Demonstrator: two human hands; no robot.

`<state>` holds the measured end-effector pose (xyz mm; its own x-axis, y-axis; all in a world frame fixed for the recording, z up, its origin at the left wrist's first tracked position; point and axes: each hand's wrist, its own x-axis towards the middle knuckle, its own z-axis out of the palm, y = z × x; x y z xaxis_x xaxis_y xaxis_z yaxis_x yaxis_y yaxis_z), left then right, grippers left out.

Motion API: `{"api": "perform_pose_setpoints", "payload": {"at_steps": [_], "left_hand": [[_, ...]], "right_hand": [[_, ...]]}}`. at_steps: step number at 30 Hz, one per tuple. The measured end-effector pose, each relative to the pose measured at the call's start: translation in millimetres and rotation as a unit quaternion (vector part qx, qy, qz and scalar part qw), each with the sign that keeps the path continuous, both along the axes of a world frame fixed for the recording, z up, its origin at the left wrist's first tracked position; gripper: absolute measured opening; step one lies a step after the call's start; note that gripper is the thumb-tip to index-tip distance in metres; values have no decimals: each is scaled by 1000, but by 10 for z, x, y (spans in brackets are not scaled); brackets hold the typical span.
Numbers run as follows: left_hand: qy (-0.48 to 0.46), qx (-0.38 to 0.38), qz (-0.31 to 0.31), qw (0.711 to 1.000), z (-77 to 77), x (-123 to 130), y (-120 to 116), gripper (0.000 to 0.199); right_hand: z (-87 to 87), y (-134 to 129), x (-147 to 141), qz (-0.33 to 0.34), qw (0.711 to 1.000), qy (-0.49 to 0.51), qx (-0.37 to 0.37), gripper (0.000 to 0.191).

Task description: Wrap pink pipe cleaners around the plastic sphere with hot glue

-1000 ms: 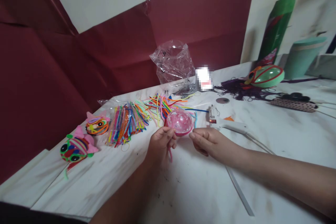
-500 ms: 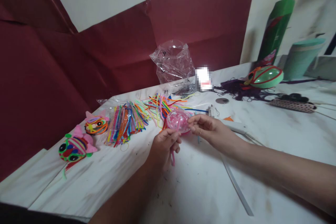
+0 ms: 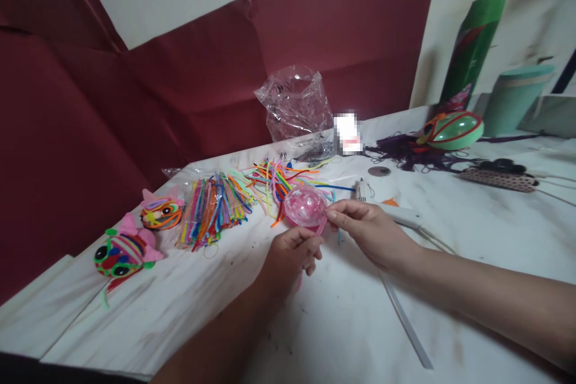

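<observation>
A clear, round plastic shell with pink on it (image 3: 306,206) lies on the table in front of my hands. My left hand (image 3: 297,252) is closed on a pink pipe cleaner (image 3: 321,225), just below the shell's near edge, and a tail of the strip hangs under the fingers. The fingertips of my right hand (image 3: 353,221) pinch the upper end of the same pipe cleaner, beside the shell's right edge. Loose coloured pipe cleaners (image 3: 279,179) lie behind the shell.
Bagged pipe cleaners (image 3: 216,210) and two decorated fish (image 3: 123,252) (image 3: 162,211) lie left. A white glue gun (image 3: 400,213) is behind my right hand. Farther right are a green balloon-like shape (image 3: 456,131), purple threads (image 3: 400,150) and a dotted item (image 3: 497,180).
My left hand has moved slightly right and down. The pink pipe cleaner, upright across the shell before, now slants between my hands at the shell's lower right, leaving the shell more visible.
</observation>
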<state>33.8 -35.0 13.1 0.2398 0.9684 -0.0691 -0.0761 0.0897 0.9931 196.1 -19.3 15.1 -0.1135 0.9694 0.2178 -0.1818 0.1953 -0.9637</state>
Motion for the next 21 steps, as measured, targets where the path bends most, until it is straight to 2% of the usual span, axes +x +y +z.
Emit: {"api": "perform_pose_setpoints", "payload": {"at_steps": [4,10,13,17,19,21], "left_hand": [[41,18,-1,999,8,-20,0,25],[95,44,6,994,8,-138,57,25],[141,52,-11,989,56,-182,66,25],[93,20,-54,994,118,-147,34,29],[91,27,-37,995,133,-132,19,24],[138,64,-9,988,136,-139,9,19]], "right_hand": [[-21,-4,24,-4,999,-47,27,30],[46,-18,60,-43,985,-143,88,28],[101,-21,90,-50,955,-233,176,23],[176,-66,106,-41,920,-286,265,20],[193,-91,107,-24,907,-304,291,19],[179,-96,110,-3,881,-339,331,20]]}}
